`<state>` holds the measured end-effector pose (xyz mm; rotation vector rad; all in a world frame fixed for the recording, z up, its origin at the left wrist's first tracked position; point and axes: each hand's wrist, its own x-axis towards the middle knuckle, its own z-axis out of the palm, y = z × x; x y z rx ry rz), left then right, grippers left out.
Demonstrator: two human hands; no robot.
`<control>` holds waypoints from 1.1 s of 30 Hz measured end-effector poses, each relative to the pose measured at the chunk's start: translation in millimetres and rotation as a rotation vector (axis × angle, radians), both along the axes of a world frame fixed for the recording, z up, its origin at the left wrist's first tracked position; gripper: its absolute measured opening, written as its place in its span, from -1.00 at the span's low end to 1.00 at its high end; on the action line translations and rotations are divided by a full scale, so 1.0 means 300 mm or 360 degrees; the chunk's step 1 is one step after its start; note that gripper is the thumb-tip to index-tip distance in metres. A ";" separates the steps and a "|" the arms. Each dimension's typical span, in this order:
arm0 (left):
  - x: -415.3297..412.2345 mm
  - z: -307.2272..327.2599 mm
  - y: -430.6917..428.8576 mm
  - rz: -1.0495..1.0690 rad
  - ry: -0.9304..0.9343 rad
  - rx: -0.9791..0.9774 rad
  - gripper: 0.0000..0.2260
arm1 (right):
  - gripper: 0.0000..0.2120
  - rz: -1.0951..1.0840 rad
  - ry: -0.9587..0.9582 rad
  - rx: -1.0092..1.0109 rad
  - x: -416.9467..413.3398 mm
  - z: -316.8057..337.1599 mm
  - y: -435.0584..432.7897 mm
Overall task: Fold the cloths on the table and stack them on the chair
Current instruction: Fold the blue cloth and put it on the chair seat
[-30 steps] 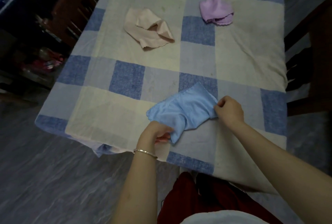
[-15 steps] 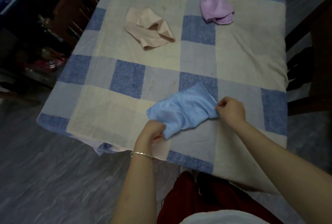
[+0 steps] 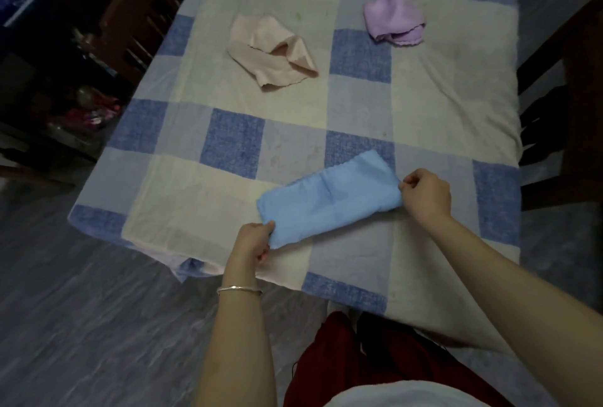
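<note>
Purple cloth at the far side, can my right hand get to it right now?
Probably, once freed: the right hand pinches the blue cloth, but only bare tablecloth lies between it and the purple cloth.

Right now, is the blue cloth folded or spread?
Folded: the blue cloth lies as a narrow doubled strip, left hand and right hand pinching its ends.

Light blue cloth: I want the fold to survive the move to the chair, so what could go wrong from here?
The left hand and right hand pinch only the ends of the light blue folded cloth; lifted like that, its middle may sag and the fold open. Its left end lies near the edge of the wrinkled blue-and-cream checked tablecloth, which might get dragged along.
</note>
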<state>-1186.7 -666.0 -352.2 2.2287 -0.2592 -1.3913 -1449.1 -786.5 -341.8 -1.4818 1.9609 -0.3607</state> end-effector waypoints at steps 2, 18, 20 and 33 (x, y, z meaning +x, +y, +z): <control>-0.007 0.007 0.000 0.0008 0.0059 0.0036 -0.76 | -0.79 -0.0006 0.0027 0.0031 -0.004 -0.004 0.004; -0.038 -0.024 -0.078 0.0139 -0.0515 -0.0132 -0.67 | -0.68 0.0258 0.0273 0.0164 0.041 -0.038 -0.040; -0.036 -0.021 -0.093 0.0147 -0.0541 -0.0146 -0.69 | -0.68 0.0297 0.0338 0.0115 0.061 -0.043 -0.064; -0.014 -0.033 -0.129 0.0197 -0.0775 -0.0161 -0.75 | -0.88 0.0311 0.0400 -0.0036 0.147 -0.057 -0.191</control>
